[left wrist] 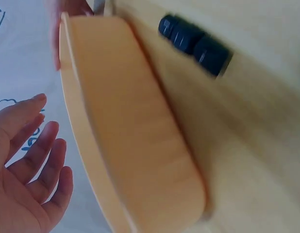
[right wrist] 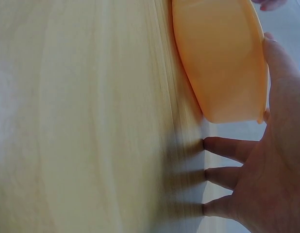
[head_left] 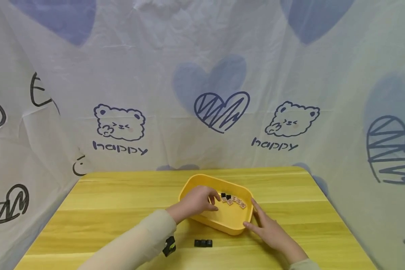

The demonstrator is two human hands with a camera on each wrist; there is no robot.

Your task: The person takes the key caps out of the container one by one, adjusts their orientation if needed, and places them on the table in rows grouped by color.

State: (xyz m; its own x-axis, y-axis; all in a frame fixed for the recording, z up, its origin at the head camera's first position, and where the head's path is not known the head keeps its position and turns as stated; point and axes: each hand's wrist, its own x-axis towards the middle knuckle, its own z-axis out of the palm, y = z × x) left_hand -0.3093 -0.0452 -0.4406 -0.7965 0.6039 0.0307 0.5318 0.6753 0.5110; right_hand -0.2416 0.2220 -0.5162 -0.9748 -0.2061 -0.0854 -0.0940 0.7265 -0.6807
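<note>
Your left hand (head_left: 200,200) hangs over the yellow bin (head_left: 227,216), its fingers loosely bent and its thumb standing apart from them, with nothing seen between them. Two small black cubes (head_left: 228,197) lie in the bin just beyond your left fingertips, to the right; you cannot tell from here whether the nearer one touches a finger. Next to them, a group of pale cubes (head_left: 239,201) with marks on top runs toward the bin's right end, farther from that hand. Your right hand (head_left: 269,229) is spread wide at that same end, thumb against the rim and the other fingers splayed outside the bin, not wrapped round it. The bin sits at a slant on the wooden table (head_left: 121,210). Three more black blocks (head_left: 203,243) stand in a touching row on the wood, on your side of the bin, apart from both hands.
</note>
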